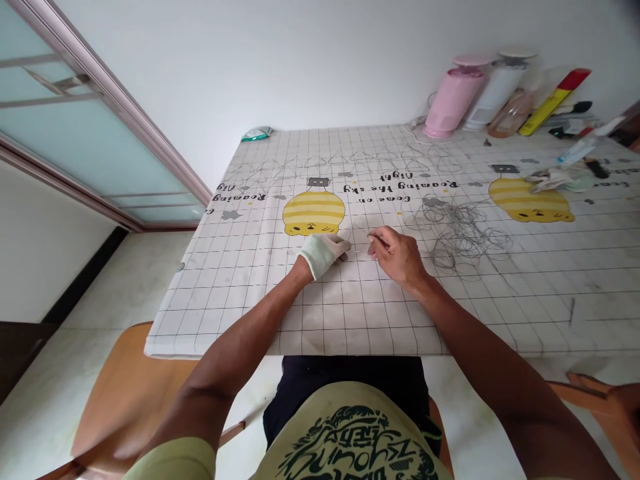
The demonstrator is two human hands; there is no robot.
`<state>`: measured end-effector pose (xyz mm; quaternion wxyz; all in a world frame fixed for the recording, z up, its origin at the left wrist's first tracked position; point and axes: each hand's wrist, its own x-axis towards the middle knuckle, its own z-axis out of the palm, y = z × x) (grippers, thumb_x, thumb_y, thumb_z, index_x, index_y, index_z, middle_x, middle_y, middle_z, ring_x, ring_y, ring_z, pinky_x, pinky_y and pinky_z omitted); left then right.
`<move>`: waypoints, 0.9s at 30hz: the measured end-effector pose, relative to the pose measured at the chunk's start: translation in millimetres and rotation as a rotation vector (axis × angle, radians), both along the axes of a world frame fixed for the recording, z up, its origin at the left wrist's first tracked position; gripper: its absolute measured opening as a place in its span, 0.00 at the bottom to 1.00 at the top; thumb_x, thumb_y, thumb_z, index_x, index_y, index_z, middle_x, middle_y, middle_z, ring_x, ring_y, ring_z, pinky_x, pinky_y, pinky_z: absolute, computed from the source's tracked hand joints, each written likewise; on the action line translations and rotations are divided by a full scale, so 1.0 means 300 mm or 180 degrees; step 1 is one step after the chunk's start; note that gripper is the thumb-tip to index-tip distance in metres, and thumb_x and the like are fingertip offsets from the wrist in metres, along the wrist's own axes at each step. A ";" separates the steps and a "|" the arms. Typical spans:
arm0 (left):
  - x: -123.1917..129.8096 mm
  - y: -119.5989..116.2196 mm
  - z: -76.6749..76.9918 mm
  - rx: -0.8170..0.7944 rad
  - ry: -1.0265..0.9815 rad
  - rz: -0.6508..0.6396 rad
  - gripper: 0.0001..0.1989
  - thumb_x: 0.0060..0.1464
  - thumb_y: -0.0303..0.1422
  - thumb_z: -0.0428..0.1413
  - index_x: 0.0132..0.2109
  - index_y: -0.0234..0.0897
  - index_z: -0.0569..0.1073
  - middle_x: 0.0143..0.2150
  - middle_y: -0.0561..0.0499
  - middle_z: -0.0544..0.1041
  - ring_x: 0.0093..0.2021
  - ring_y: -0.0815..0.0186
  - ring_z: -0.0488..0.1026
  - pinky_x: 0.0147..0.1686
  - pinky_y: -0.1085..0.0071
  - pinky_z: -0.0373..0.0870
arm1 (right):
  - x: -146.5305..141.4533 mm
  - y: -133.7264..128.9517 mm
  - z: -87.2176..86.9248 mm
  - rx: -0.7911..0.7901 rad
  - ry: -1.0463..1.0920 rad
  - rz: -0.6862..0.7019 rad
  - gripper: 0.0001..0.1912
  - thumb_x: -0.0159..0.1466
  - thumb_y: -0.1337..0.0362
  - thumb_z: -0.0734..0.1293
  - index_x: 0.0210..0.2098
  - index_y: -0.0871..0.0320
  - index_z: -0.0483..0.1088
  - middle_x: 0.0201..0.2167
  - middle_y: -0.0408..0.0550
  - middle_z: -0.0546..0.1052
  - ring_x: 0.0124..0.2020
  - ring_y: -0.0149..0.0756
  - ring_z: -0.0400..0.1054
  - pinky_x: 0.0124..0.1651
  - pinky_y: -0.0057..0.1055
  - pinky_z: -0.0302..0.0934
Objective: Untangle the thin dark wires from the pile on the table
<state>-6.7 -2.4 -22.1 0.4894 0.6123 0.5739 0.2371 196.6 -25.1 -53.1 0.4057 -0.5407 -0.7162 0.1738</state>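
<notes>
My left hand [327,253], in a pale glove, rests on the checked tablecloth [230,280] with its fingers pressed together. A short gap to its right lies my right hand [393,252], bare, its thumb and fingers pinched; whatever either hand holds is too small or thin to name. A loose tangle of thin dark wire [463,233] is spread on the cloth just right of my right hand. More thin wavy strands [350,159] run across the cloth farther back.
At the back right stand a pink cylinder [454,100], a white cylinder [497,90], a bottle [513,115] and a yellow-red box [555,103]. A crumpled glove [565,179] lies at right. One small green-white packet [257,133] sits at the back left corner. Chairs [125,387] flank the table.
</notes>
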 end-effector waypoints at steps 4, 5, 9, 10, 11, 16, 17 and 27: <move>-0.009 -0.018 -0.008 0.0126 0.0261 -0.0344 0.10 0.59 0.36 0.57 0.30 0.38 0.77 0.26 0.50 0.78 0.25 0.67 0.71 0.25 0.71 0.65 | 0.021 -0.006 0.031 0.0044 0.0000 0.0007 0.10 0.74 0.59 0.62 0.41 0.53 0.73 0.27 0.42 0.80 0.25 0.35 0.74 0.34 0.33 0.66; -0.012 -0.024 -0.011 0.0174 0.0343 -0.0464 0.10 0.59 0.36 0.57 0.30 0.38 0.77 0.26 0.51 0.77 0.24 0.67 0.70 0.24 0.71 0.64 | 0.029 -0.007 0.037 0.0014 -0.0038 0.0078 0.10 0.74 0.58 0.62 0.41 0.53 0.73 0.27 0.42 0.79 0.25 0.35 0.74 0.34 0.33 0.66; -0.026 -0.033 -0.036 0.0395 0.0710 -0.0805 0.10 0.57 0.37 0.58 0.29 0.40 0.77 0.23 0.52 0.74 0.22 0.66 0.65 0.21 0.69 0.57 | 0.048 -0.007 0.042 -0.0166 -0.0240 0.0389 0.09 0.74 0.57 0.62 0.41 0.52 0.72 0.25 0.40 0.78 0.25 0.35 0.72 0.34 0.33 0.65; -0.031 -0.029 -0.045 0.0439 0.0719 -0.0844 0.10 0.56 0.37 0.59 0.28 0.40 0.76 0.23 0.52 0.73 0.21 0.67 0.64 0.21 0.69 0.56 | 0.050 -0.007 0.040 -0.0223 -0.0248 0.0433 0.09 0.74 0.57 0.62 0.41 0.52 0.72 0.25 0.40 0.77 0.24 0.34 0.72 0.34 0.33 0.65; -0.037 -0.024 -0.054 0.0463 0.0690 -0.0859 0.10 0.55 0.37 0.60 0.27 0.40 0.76 0.22 0.52 0.73 0.21 0.67 0.64 0.21 0.69 0.55 | 0.052 -0.007 0.039 -0.0289 -0.0237 0.0476 0.09 0.74 0.57 0.62 0.41 0.52 0.72 0.25 0.40 0.77 0.24 0.34 0.71 0.33 0.32 0.65; -0.068 0.003 -0.070 0.0397 0.0655 -0.0978 0.10 0.53 0.38 0.61 0.26 0.41 0.77 0.23 0.51 0.73 0.21 0.66 0.65 0.19 0.68 0.53 | 0.064 -0.007 0.047 -0.0599 -0.0187 0.0743 0.09 0.73 0.58 0.62 0.41 0.52 0.72 0.25 0.40 0.78 0.23 0.33 0.71 0.28 0.30 0.63; -0.073 0.005 -0.067 0.0389 0.0710 -0.1025 0.10 0.53 0.38 0.60 0.27 0.40 0.77 0.23 0.51 0.73 0.21 0.65 0.65 0.19 0.68 0.53 | 0.067 -0.007 0.051 -0.0638 -0.0195 0.0781 0.08 0.72 0.58 0.63 0.41 0.52 0.72 0.25 0.40 0.78 0.23 0.33 0.71 0.28 0.30 0.62; -0.057 0.010 -0.048 0.0283 0.0901 -0.1022 0.10 0.54 0.40 0.60 0.32 0.40 0.81 0.24 0.50 0.76 0.23 0.63 0.69 0.24 0.66 0.59 | 0.093 -0.004 0.073 -0.1023 -0.0102 0.0965 0.07 0.70 0.58 0.66 0.40 0.53 0.75 0.25 0.40 0.79 0.23 0.34 0.74 0.27 0.30 0.67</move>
